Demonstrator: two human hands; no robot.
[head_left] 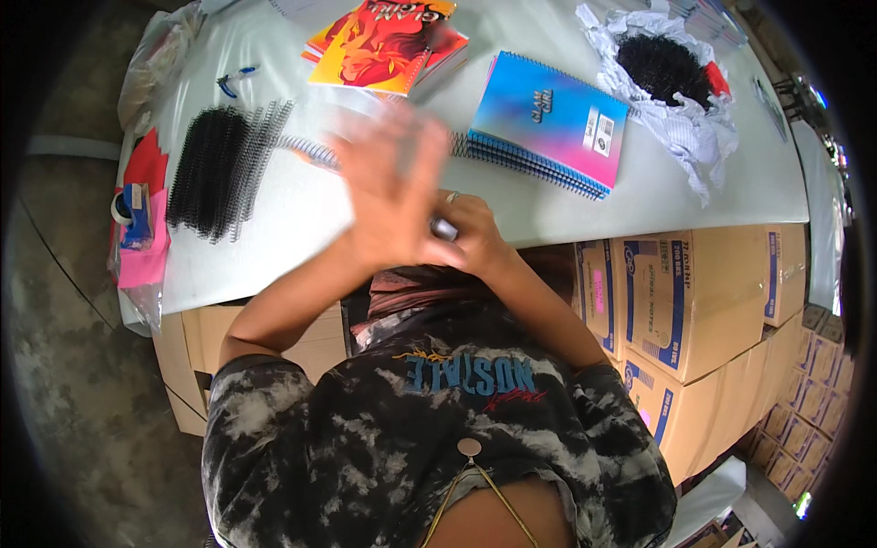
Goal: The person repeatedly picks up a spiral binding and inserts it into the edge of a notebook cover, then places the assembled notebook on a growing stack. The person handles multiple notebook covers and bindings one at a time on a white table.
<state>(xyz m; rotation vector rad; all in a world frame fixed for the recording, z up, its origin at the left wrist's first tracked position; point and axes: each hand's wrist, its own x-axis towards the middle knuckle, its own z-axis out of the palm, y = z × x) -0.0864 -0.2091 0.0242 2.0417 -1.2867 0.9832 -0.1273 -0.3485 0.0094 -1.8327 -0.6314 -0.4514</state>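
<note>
My left hand (393,187) is raised over the table's near part, blurred by motion, its fingers apart and stretched away from me. Close against its wrist side, my right hand (473,233) is closed, with a ring on one finger. A small dark, shiny thing (445,228) shows at the right hand's thumb side; I cannot make out its kind. Behind the hands, part of a spiral coil (309,151) shows, and the left hand hides the rest. To the right lies a stack of blue and pink spiral notebooks (548,119).
Black binding coils (212,173) lie at the left, below blue-handled pliers (236,82). Red-and-yellow notebooks (379,46) are piled at the back. Crumpled paper (690,137) holds a black coil tangle (665,68). A tape dispenser (137,215) sits at the left edge; cardboard boxes (722,283) stand right.
</note>
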